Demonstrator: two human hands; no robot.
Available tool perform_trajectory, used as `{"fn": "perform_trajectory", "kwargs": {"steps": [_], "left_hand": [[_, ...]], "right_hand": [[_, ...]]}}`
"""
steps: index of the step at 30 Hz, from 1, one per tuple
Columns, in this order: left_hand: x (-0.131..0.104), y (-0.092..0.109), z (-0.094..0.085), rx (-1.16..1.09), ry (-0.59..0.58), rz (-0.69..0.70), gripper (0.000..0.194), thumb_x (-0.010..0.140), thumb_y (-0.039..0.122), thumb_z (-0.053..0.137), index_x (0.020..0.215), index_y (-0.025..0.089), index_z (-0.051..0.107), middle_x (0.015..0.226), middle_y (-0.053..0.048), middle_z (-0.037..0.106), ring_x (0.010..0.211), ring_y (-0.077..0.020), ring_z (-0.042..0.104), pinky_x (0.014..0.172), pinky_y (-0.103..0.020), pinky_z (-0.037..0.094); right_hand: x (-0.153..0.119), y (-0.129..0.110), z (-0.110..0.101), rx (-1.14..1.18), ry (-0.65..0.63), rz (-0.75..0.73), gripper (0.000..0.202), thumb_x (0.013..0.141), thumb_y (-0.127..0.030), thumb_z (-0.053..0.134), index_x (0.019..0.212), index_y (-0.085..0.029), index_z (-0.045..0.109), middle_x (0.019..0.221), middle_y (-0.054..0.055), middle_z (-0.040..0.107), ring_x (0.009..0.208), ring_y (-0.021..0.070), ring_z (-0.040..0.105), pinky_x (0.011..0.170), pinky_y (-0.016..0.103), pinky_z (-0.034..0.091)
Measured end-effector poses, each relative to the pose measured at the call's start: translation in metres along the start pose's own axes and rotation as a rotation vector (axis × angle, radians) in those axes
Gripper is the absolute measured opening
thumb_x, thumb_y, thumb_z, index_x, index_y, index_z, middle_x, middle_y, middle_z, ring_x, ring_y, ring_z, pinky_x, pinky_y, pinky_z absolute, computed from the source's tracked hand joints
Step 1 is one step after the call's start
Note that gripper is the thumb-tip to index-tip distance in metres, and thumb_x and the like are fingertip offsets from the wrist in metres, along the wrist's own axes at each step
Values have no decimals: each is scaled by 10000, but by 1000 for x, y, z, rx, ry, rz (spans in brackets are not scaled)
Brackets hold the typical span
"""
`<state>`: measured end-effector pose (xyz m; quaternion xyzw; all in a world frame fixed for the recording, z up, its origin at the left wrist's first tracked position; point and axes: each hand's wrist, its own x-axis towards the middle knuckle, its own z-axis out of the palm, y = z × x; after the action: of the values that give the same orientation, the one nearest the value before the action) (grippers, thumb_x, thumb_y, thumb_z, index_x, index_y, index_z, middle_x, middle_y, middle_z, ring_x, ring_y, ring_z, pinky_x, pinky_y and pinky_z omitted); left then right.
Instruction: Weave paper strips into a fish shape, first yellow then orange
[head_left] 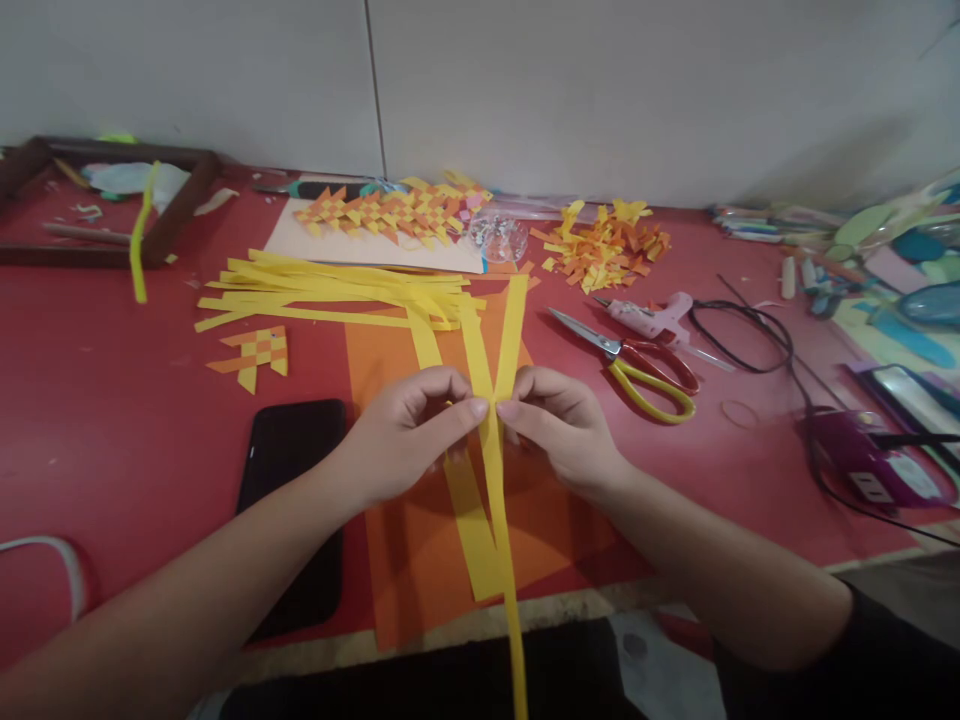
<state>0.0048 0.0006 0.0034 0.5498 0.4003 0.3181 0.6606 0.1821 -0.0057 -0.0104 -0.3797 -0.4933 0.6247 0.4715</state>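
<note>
Between my two hands are long yellow paper strips [512, 320] that cross at my fingertips and spread into a V above them. My left hand [416, 430] pinches the strips between thumb and fingers at the crossing. Right beside it, my right hand [562, 425] pinches the same spot from the other side. One strip hangs down past the table's front edge. Under my hands lie orange paper sheets [405, 560], with another yellow strip [474, 520] resting on them. A pile of yellow paper strips [322, 290] lies just beyond my left hand.
Scissors [619, 350] and a pink glue gun [652, 318] lie to the right, near a purple device [870, 460] with cables. At left are a black phone [292, 500] and a woven paper fish [259, 355]. Farther back are more woven fish [390, 212], paper scraps [604, 245] and a wooden frame [176, 205].
</note>
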Motion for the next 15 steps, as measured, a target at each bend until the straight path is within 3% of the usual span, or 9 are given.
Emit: {"fn": "perform_trajectory", "kwargs": {"steps": [6, 12, 15], "left_hand": [[1, -1, 0, -64, -3, -6, 245, 897, 319, 565, 709, 187, 481, 521, 62, 502, 425, -54, 430, 421, -159, 359], [1, -1, -1, -140, 45, -52, 252, 881, 353, 599, 719, 180, 512, 562, 52, 520, 460, -58, 476, 398, -130, 370], [-1, -1, 0, -144, -29, -67, 322, 894, 432, 565, 717, 162, 553, 604, 36, 529, 470, -54, 476, 396, -133, 381]], "right_hand": [[1, 0, 2, -10, 10, -77, 230, 803, -258, 710, 644, -189, 559, 505, -58, 515, 422, 59, 411, 398, 200, 298], [1, 1, 0, -21, 79, -64, 241, 792, -294, 727, 656, -191, 557, 493, -57, 522, 424, 66, 445, 398, 193, 325], [1, 1, -1, -16, 96, -47, 244, 793, -306, 728, 657, -184, 566, 489, -56, 534, 413, 62, 450, 391, 185, 341]]}}
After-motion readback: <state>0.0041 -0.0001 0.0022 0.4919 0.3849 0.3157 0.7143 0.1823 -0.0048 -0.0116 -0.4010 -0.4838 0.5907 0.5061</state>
